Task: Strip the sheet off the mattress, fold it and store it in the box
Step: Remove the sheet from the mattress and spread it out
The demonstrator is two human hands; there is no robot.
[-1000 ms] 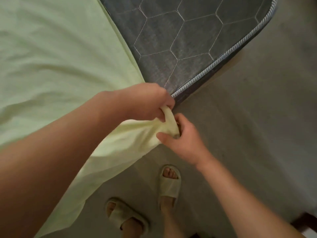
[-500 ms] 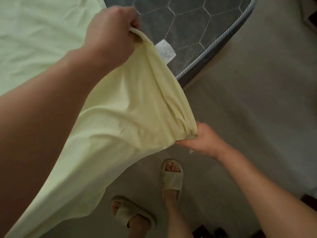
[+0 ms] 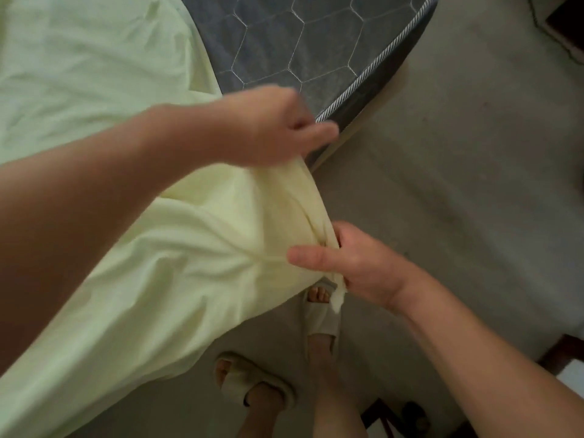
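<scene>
My left hand (image 3: 268, 128) was up by the edge of the mattress (image 3: 316, 42), gripping the hem of the pale green sheet (image 3: 189, 248) from above, though blur hid just how its fingers lay. My right hand (image 3: 357, 260), lower down, had its thumb (image 3: 303, 256) and fingers clamped on the gathered corner, with a small white tag (image 3: 337, 299) hanging beneath it. At this end the grey quilted top was bare; the rest of the sheet lay across the bed to my left and hung over the side toward the floor (image 3: 474, 184). I judged this to be the stripping step, early in the task, with the folding and storing not yet begun. To do it well I thought I should hold the two grips apart so the hem stayed taut between them, then draw the cloth along the bed rather than straight up, so that the far corners would slip off without tearing. My feet in slippers (image 3: 320, 314) stood right under the hanging cloth, so I could have trodden on it or dragged it over the floor. A piece of dark furniture (image 3: 565, 352) stood close at my right, leaving little room to step back. The box was not in view.
</scene>
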